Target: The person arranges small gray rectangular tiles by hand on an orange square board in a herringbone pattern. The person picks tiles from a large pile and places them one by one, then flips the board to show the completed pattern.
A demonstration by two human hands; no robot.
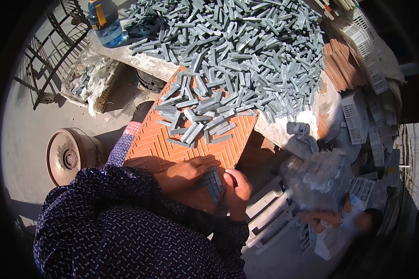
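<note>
An orange tray (144,139) with herringbone grooves slants in front of me, its upper part strewn with loose grey stone strips (189,132). Near its lower end, several dark grey strips (212,182) lie fitted together in a herringbone pattern. My left hand (184,176) rests over the left side of these fitted strips, fingers bunched and bent down; what they hold, if anything, is hidden. At the right edge of the tray is my right hand (238,189), its thumb up and fingers curled closed beside the fitted strips. I cannot make out what is in it.
A big heap of grey strips (246,51) covers the table beyond the tray. A blue bottle (108,28) stands at its left corner. Left are a rusty round drum (72,156) and a crate (91,79). Stacked orange trays (342,65), white crates (354,116) and another person (333,218) are right.
</note>
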